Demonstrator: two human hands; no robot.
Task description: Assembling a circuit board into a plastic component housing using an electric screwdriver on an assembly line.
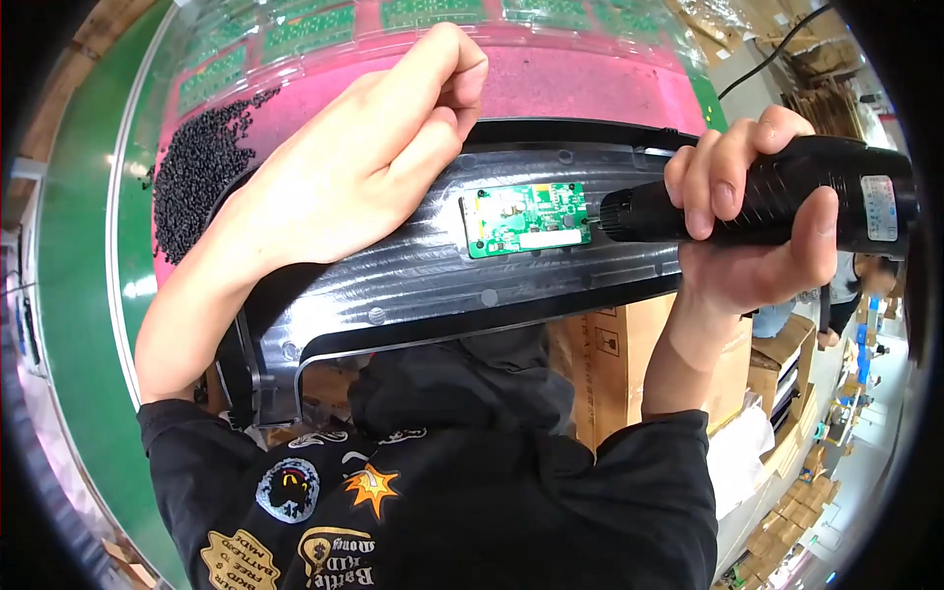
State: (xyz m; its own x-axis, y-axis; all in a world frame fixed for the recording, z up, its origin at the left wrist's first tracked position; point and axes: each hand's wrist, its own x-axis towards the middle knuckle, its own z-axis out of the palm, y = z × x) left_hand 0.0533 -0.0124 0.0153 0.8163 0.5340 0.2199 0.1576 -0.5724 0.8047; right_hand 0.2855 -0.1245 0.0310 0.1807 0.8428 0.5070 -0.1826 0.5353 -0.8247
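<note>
A black electric screwdriver [852, 187] lies in the grip of my right hand [752, 211], its ribbed nose pointing left. The bit at its tip meets the right edge of a small green circuit board [536, 218], close to a corner. That board sits flat on the inside of a long, curved black plastic housing [423, 285]. Over the left part of the housing is my left hand [364, 147], fingers curled together. Whatever its fingertips may hold is hidden.
A heap of small black screws [202, 172] lies on the pink mat [551, 84], left of the housing. Clear plastic trays [329, 39] with green boards stand at the back. Cardboard boxes [629, 369] are below the housing. Another person [846, 290] is at the far right.
</note>
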